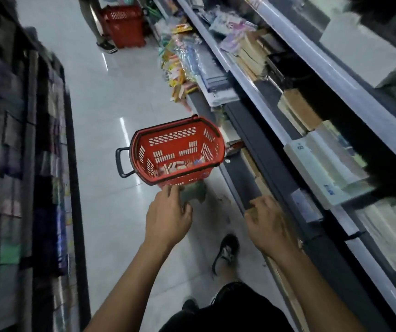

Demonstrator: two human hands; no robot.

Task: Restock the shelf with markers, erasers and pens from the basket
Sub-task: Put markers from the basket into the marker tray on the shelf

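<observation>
A red plastic basket (177,144) with a black rim and a black handle stands on the aisle floor beside the shelf. Several small stationery items (179,166), whitish and coloured, lie in its bottom. My left hand (168,215) hovers just below the basket's near rim, fingers loosely curled and holding nothing. My right hand (267,222) is stretched toward the dark edge of a lower shelf (244,188), fingers relaxed, with nothing in it. The picture is blurred by motion.
The shelf unit on the right (335,149) carries stacked books and boxes. Packets hang further along (180,61). Another shelf (24,164) lines the left side. A second red basket (125,25) and a person's legs stand far down the aisle. My shoe (226,250) is on the floor.
</observation>
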